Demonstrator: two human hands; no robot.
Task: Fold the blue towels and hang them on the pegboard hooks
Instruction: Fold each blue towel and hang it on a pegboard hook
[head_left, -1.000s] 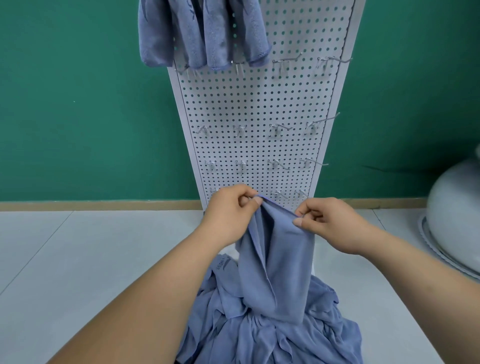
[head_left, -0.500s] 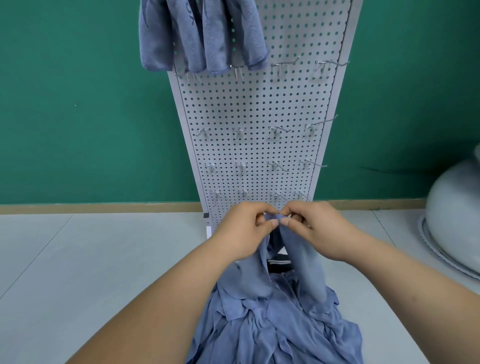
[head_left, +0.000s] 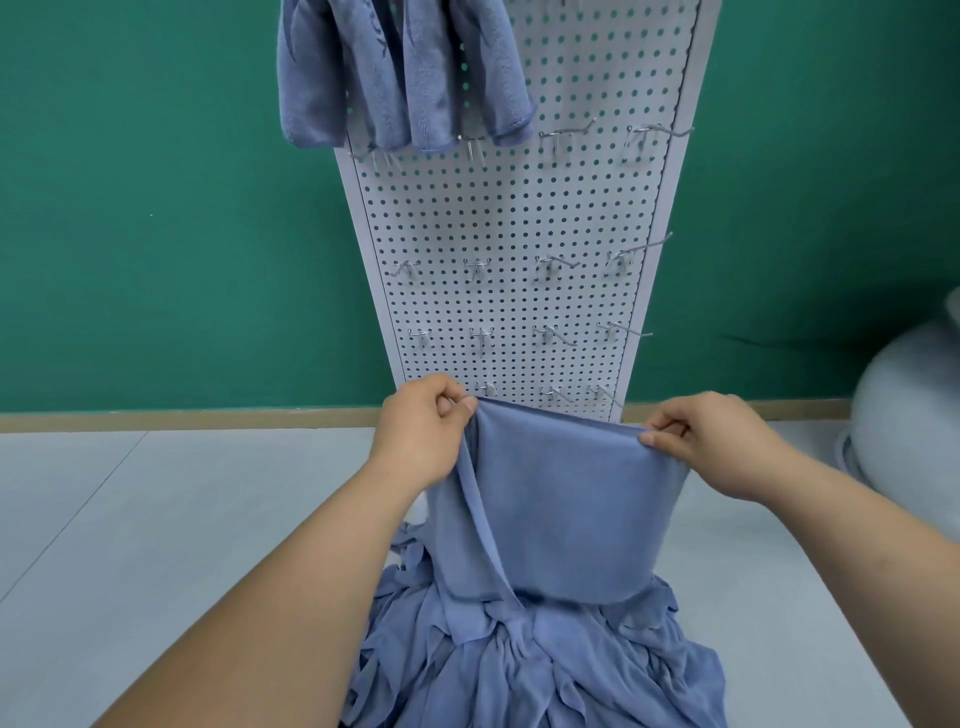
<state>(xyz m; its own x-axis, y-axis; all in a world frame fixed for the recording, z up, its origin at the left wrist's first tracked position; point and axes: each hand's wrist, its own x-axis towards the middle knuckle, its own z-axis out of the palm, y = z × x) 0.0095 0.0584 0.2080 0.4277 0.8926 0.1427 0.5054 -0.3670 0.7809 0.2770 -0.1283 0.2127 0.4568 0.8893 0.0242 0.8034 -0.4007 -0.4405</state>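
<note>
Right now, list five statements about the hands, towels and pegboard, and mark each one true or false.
1. The left hand and the right hand both pinch the top edge of one blue towel. True.
2. The pegboard stands before a green wall. True.
3. No towels hang on the pegboard. False: hung towels drape at its top left.
4. A heap of towels lies under the held towel. True.
5. Every hook carries a towel. False: many hooks are bare.
</note>
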